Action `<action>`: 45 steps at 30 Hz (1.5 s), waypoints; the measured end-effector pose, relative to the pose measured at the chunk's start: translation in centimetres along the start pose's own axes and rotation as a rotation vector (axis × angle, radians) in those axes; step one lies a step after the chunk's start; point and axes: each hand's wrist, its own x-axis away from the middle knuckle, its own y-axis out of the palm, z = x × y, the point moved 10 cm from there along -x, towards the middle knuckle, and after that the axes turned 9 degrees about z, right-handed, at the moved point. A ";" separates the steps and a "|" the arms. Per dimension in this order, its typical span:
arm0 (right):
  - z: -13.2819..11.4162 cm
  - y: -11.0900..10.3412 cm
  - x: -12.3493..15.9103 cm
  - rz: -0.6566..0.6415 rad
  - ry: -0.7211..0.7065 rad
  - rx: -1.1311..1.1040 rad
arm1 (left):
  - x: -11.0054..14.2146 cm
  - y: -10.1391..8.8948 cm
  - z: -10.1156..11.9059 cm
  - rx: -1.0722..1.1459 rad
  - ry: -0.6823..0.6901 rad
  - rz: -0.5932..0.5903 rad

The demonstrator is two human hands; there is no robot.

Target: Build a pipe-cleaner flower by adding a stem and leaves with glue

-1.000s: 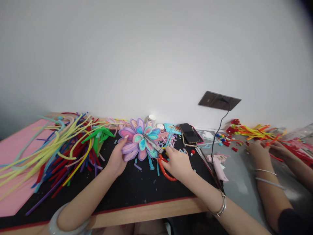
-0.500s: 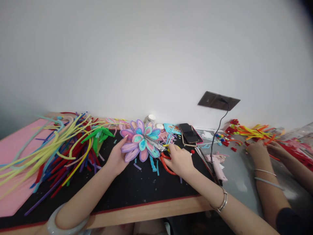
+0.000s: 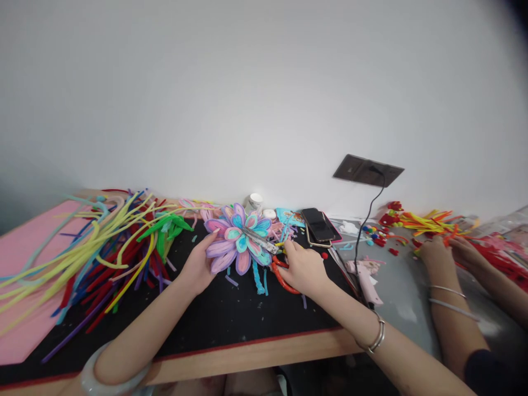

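Note:
A pastel flower (image 3: pixel 237 242) made of purple, pink and blue pipe cleaners stands tilted on the black mat (image 3: pixel 214 319). My left hand (image 3: pixel 197 268) grips it from its left side, fingers curled behind the petals. My right hand (image 3: pixel 302 269) is closed on red-handled scissors (image 3: pixel 277 264), whose metal blades lie across the middle of the flower. Short blue and purple cut pieces (image 3: pixel 259 280) lie on the mat under the flower.
A big heap of long coloured pipe cleaners (image 3: pixel 103 242) covers the left of the table. Two stacked phones (image 3: pixel 319 224), small white jars (image 3: pixel 256 201), a pink glue gun (image 3: pixel 365 278) with a black cable, and another person's hands (image 3: pixel 443 250) among red and yellow pieces are at the right.
My right hand with the scissors has shifted slightly right and forward, and the flower has tipped a little with it. The other person's hands have moved a bit farther from me.

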 end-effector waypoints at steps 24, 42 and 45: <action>0.3 -0.3 -0.1 0.044 -0.074 0.003 | 0.0 -0.3 -0.3 -0.017 -0.036 0.034; 0.6 -0.4 0.2 -0.011 -0.036 -0.003 | 0.6 0.1 0.2 -0.071 0.045 0.013; 0.5 -0.7 0.1 0.002 -0.044 0.008 | 0.6 0.2 0.2 -0.082 0.041 0.006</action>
